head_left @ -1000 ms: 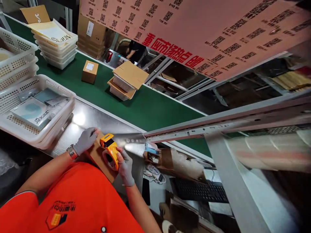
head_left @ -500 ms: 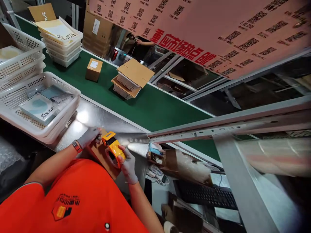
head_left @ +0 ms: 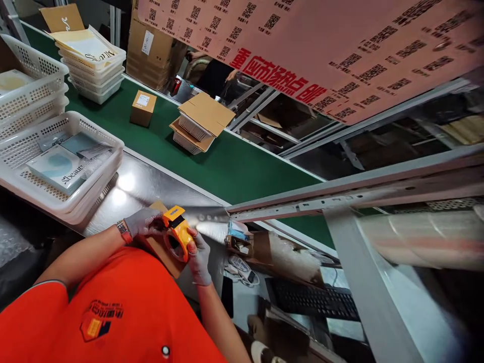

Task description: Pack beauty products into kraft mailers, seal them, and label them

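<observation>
My right hand (head_left: pixel 199 258), in a grey glove, is wrapped round the side of a yellow tape dispenser (head_left: pixel 182 233). The dispenser is held over a brown cardboard box (head_left: pixel 163 253) close to my body, partly covered by my hands and the dispenser. My left hand (head_left: pixel 144 222), also gloved, has its fingers curled against the dispenser's front end, above the box. What those fingertips pinch is hidden.
Beyond the metal table (head_left: pixel 139 180) runs a green conveyor belt (head_left: pixel 159 158), carrying a small carton (head_left: pixel 142 112) and baskets with cardboard. White baskets (head_left: pixel 62 201) with boxed goods stand left. To the right are a metal post (head_left: pixel 353 272) and a keyboard (head_left: pixel 313 298).
My left hand has moved right, from the box's far corner to the dispenser's front end. The dispenser stays in my right hand, a little more upright. A person across the belt has moved.
</observation>
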Action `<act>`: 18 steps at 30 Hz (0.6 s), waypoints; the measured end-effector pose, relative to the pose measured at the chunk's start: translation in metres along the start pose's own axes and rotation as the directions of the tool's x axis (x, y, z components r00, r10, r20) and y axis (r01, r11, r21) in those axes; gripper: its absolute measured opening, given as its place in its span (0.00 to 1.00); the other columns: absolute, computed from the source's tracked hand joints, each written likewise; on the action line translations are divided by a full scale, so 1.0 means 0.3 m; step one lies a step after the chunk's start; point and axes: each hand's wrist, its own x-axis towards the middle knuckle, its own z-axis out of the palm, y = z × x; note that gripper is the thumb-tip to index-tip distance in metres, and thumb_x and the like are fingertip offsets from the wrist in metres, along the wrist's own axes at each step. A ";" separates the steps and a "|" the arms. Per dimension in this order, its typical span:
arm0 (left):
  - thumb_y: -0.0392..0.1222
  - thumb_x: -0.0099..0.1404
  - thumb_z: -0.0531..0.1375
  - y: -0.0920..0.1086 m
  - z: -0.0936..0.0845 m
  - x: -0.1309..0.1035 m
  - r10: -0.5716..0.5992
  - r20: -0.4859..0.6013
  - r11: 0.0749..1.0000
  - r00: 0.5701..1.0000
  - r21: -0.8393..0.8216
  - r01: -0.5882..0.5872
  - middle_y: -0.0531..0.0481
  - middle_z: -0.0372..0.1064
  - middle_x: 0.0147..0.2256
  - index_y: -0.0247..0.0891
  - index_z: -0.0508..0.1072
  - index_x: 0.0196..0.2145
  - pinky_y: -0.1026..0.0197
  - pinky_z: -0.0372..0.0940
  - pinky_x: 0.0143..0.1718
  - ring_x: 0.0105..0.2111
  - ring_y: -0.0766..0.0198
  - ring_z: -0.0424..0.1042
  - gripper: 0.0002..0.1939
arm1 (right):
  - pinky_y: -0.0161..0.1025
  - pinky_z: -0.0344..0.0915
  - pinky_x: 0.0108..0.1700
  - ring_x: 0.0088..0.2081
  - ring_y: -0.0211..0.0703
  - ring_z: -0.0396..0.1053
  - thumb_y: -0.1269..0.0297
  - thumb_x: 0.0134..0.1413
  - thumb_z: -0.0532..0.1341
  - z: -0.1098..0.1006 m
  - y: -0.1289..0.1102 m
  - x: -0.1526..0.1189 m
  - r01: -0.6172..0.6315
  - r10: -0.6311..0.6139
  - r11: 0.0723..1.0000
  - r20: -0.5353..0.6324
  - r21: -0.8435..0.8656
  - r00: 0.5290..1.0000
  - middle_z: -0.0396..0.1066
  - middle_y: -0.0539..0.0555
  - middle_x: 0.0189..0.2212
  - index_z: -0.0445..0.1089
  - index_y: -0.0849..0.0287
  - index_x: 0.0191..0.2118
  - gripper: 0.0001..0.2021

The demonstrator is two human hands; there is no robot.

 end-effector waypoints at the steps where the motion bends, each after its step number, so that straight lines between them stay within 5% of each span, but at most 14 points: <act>1: 0.61 0.67 0.72 -0.004 -0.008 -0.003 0.020 -0.008 1.000 1.000 0.023 -0.020 0.45 0.81 0.31 0.40 0.82 0.33 0.51 0.81 0.46 0.40 0.52 0.84 0.20 | 0.50 0.81 0.45 0.41 0.57 0.82 0.23 0.38 0.78 0.002 -0.016 0.001 -0.008 0.008 1.000 0.001 0.018 1.000 0.85 0.59 0.41 0.84 0.56 0.47 0.42; 4: 0.58 0.65 0.72 -0.009 -0.051 -0.011 0.077 -0.154 0.986 0.985 0.160 -0.052 0.47 0.78 0.28 0.41 0.82 0.29 0.55 0.78 0.41 0.36 0.54 0.81 0.18 | 0.51 0.81 0.49 0.47 0.61 0.83 0.27 0.33 0.82 -0.011 -0.088 0.001 -0.037 0.034 0.999 0.142 0.016 0.989 0.85 0.62 0.48 0.84 0.55 0.51 0.44; 7: 0.59 0.71 0.63 0.008 -0.135 -0.013 0.087 -0.371 0.967 0.925 0.254 0.010 0.45 0.78 0.27 0.39 0.81 0.28 0.57 0.72 0.34 0.31 0.55 0.77 0.23 | 0.52 0.81 0.55 0.54 0.63 0.83 0.41 0.35 0.87 -0.049 -0.165 -0.008 -0.079 0.106 0.993 0.333 -0.094 0.937 0.84 0.62 0.56 0.83 0.54 0.59 0.44; 13: 0.50 0.71 0.61 0.004 -0.337 -0.005 0.173 -0.596 0.827 0.784 0.520 0.212 0.45 0.78 0.26 0.37 0.82 0.27 0.60 0.66 0.37 0.34 0.57 0.76 0.19 | 0.45 0.80 0.46 0.44 0.55 0.84 0.50 0.42 0.84 -0.053 -0.218 -0.013 -0.089 0.179 0.950 0.291 -0.299 0.940 0.87 0.60 0.48 0.83 0.59 0.59 0.38; 18: 0.47 0.71 0.58 -0.116 -0.366 -0.006 0.134 -0.541 0.766 0.830 0.588 0.260 0.46 0.77 0.24 0.37 0.81 0.27 0.60 0.64 0.34 0.32 0.58 0.75 0.20 | 0.41 0.77 0.38 0.38 0.50 0.81 0.52 0.45 0.82 0.000 -0.245 0.011 -0.123 0.222 0.948 0.334 -0.292 0.916 0.87 0.57 0.44 0.83 0.59 0.60 0.35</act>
